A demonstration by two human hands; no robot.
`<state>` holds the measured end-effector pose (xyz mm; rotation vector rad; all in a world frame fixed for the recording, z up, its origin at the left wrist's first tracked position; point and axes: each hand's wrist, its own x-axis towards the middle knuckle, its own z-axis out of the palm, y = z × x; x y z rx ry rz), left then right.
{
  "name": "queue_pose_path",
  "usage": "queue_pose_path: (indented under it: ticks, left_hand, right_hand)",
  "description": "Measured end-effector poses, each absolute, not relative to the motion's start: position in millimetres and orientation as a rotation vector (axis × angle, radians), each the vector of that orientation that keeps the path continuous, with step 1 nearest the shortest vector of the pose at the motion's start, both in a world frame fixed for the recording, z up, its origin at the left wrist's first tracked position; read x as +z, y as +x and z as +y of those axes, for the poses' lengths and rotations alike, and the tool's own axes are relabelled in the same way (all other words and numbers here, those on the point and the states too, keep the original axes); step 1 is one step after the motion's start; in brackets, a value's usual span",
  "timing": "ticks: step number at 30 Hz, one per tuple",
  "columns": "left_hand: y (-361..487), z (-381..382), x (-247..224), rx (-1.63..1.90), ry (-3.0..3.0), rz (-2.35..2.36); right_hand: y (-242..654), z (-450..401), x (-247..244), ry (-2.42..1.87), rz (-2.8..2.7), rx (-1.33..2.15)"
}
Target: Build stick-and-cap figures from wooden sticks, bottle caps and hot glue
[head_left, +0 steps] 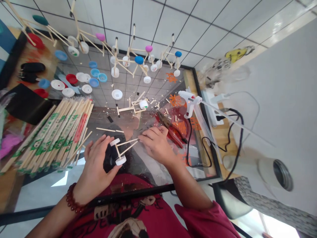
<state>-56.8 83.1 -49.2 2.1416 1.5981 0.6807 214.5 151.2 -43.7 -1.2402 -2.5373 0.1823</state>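
Note:
A small wooden-stick frame lies between my hands, two sticks converging to a point from a crossbar that has a white bottle cap at each end. My left hand spans the two caps, index finger at the upper one and thumb at the lower one. At the pointed end, the fingers of my right hand are closed around the stick tips; what exactly lies under them is hidden. Just beyond sits another stick assembly with a white cap. Loose sticks lie near my left fingertips.
Wrapped chopsticks are piled at left, below loose coloured caps. Several stick carts stand along the far edge. At right are red-handled pliers, a white glue gun with its cord, and a power strip. Wood scraps litter the glass table.

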Motion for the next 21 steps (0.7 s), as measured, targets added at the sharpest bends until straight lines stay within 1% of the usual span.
queue_pose_path:
  ticks: [6, 11, 16, 21]
  left_hand:
    - [-56, 83, -49, 0.672, 2.139, 1.607]
    - [-55, 83, -48, 0.67, 2.132, 1.62]
    - [-55, 83, -48, 0.655, 2.114, 1.62]
    - [-55, 84, -47, 0.642, 2.11, 1.613]
  right_hand:
    - [215, 153, -40, -1.296, -2.581, 0.221]
    - [226, 154, -27, -1.184, -2.681, 0.406]
    - [227, 154, -29, -1.297, -2.575, 0.298]
    - [222, 153, -37, -1.238, -2.576, 0.247]
